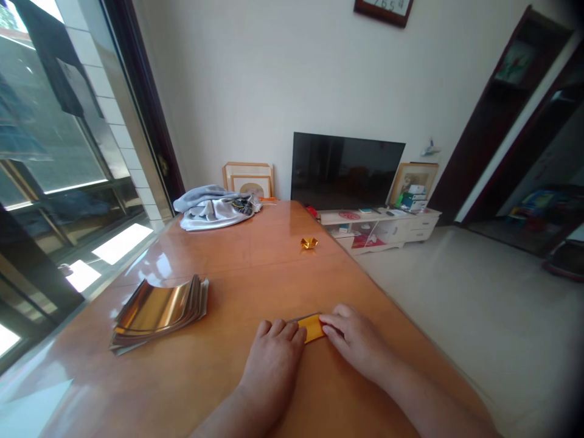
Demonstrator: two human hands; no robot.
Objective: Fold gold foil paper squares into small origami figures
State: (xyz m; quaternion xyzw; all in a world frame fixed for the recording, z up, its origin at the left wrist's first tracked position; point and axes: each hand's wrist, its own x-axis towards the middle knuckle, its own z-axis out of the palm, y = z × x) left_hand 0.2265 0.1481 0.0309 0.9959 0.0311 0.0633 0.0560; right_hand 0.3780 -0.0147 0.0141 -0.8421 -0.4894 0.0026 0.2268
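Home living room: flat-screen TV (347, 171) on low white cabinet (378, 228), framed pictures (249, 180) against wall, wall clock (383, 11) above.

Folded strip (312, 327): gold foil paper, smooth, glossy. Sheet stack (157, 313): metallic foil paper, mirror-bright, copper-gold. Table (255, 243): varnished wood, high gloss. Bundle (214, 210): grey cloth, creased, soft sheen.

A narrow folded strip of gold foil paper (312, 327) lies flat, its right end partly hidden
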